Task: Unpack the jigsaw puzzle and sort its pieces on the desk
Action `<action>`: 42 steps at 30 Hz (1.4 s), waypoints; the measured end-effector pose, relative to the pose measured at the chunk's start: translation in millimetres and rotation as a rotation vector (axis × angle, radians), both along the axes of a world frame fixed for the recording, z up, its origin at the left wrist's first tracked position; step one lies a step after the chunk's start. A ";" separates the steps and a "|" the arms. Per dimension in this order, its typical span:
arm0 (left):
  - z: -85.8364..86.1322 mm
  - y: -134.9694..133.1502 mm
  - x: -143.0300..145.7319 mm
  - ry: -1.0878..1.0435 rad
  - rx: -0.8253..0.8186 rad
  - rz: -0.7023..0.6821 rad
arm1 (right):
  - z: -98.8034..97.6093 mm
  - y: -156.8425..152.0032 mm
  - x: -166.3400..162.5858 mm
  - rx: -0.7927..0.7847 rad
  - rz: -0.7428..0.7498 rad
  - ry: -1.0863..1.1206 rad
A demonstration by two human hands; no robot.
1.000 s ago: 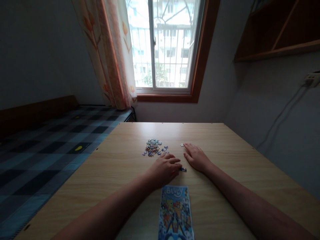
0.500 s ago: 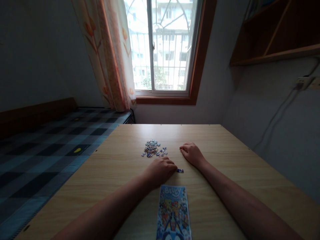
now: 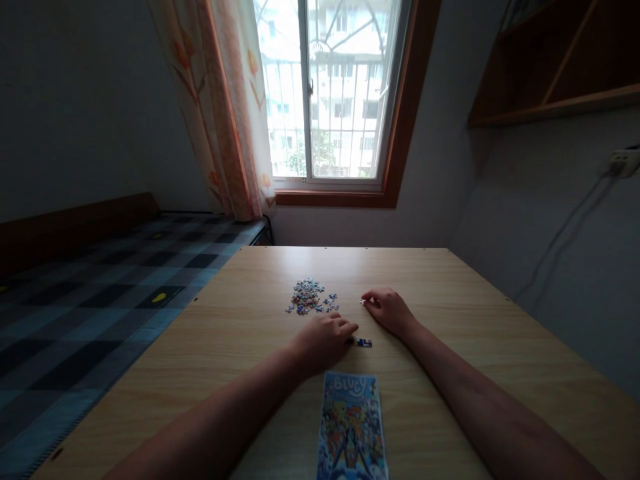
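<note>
Right-hand shift: against the earlier frame, the right hand (image 3: 389, 310) has curled in more, and the pale puzzle piece (image 3: 363, 302) at its fingertips sits a little nearer the wearer
Table: a wood-grain table (image 3: 225, 320) carries everything in play, with a checked bed (image 3: 150, 267) along its left side and a window (image 3: 345, 133) beyond its far edge
Picture sheet: a "Bluey" sheet (image 3: 351, 427) lies at the near side, its long axis pointing away from the wearer, below both hands
Left hand: this one (image 3: 325, 339) rests palm down, fingers loosely bent toward the right; whether they hold anything cannot be told
Right fingers: thumb and forefinger appear pinched on the pale piece, which pokes out to their left
Piece pile: a loose heap (image 3: 306, 297) lies beyond the left hand, a few strays on its right side
Blue strip: a small dark-blue strip (image 3: 365, 343) lies just right of the left fingertips, the nearer hand, its long axis running left to right
Pale piece: almost straight beyond the strip and apart from it, right of the heap
</note>
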State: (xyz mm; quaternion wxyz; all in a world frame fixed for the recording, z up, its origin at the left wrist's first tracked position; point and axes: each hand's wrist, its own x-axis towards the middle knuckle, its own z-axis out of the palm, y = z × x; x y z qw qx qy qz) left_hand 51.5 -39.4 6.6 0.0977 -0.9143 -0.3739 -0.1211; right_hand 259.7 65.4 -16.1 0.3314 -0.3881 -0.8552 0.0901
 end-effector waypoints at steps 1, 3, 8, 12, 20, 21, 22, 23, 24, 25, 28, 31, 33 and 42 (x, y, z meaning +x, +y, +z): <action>0.1 0.2 -0.7 0.009 0.003 0.004 | 0.5 -1.5 -0.2 -0.004 0.015 0.009; 1.6 1.8 -4.3 0.005 0.027 0.021 | 1.6 -5.3 -1.9 -0.027 0.048 0.033; 11.0 14.0 -33.1 -0.175 0.230 0.204 | 6.4 -20.3 -17.8 -0.091 0.090 0.128; 15.4 24.0 -60.7 -0.290 0.280 0.481 | 10.7 -32.0 -31.4 -0.094 0.254 0.154; 20.1 11.7 -45.4 -0.260 0.220 0.401 | 35.5 -46.4 -2.3 -0.231 0.321 -0.086; 22.0 5.4 -37.6 -0.240 0.197 0.383 | 40.3 -49.5 1.3 -0.245 0.330 -0.152; 23.7 -1.3 -29.6 -0.207 0.157 0.365 | 44.8 -53.1 3.6 -0.244 0.334 -0.207; 25.0 -8.1 -21.7 -0.171 0.105 0.345 | 48.7 -56.8 4.8 -0.234 0.326 -0.250; 25.8 -14.3 -14.5 -0.130 0.051 0.337 | 51.9 -60.5 4.8 -0.220 0.315 -0.284; 26.0 -19.6 -8.2 -0.095 0.002 0.338 | 54.2 -64.1 3.8 -0.207 0.299 -0.311; 24.1 -28.0 2.7 -0.022 -0.104 0.333 | 55.6 -71.9 -2.4 -0.182 0.249 -0.355; 21.5 -27.6 4.9 0.036 -0.160 0.330 | 52.5 -74.5 -8.9 -0.188 0.213 -0.376; 21.0 -26.3 5.5 0.065 -0.193 0.339 | 50.6 -74.3 -11.6 -0.202 0.199 -0.390; 27.2 -27.8 8.6 0.060 -0.223 0.398 | 47.5 -73.9 -13.1 -0.225 0.173 -0.355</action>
